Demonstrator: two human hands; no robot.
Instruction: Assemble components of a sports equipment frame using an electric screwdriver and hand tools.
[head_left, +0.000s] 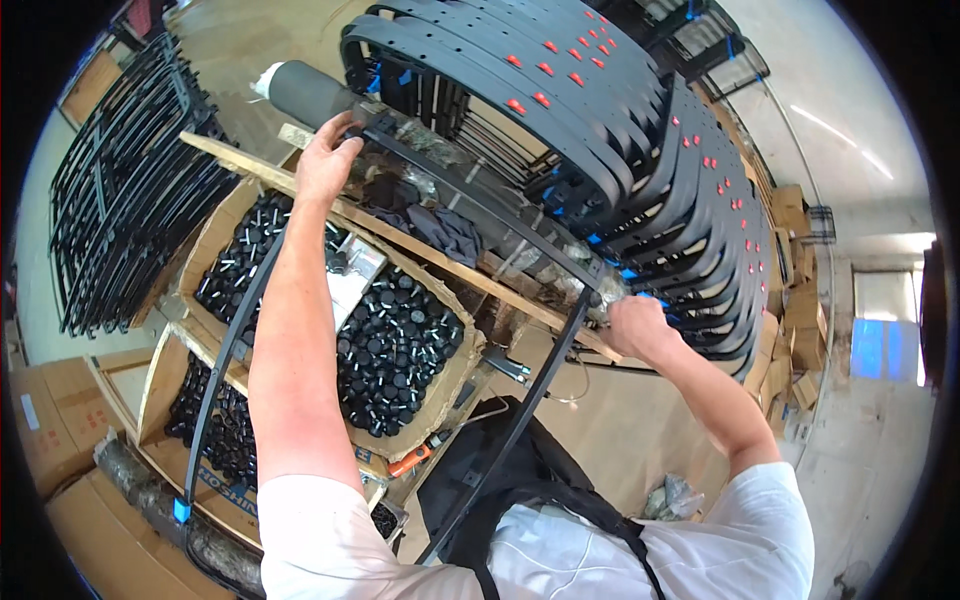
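Note:
A black metal frame lies across in front of me, its crossbar slanting from upper left to lower right and its legs reaching toward me. My left hand is closed at the frame's far left corner, thumb and fingers pinching there. At the right corner, my right hand is curled into a fist; whatever its fingers hold is hidden. Below my left forearm, an open carton holds many black round screw-in feet with metal studs. Another carton with similar black parts stands nearer left.
A tall stack of curved black frames with red bits stands beyond the crossbar. More black frames lean at the left. A wooden rail, a grey-wrapped roller and an orange-handled tool are close by. Cardboard boxes line the right wall.

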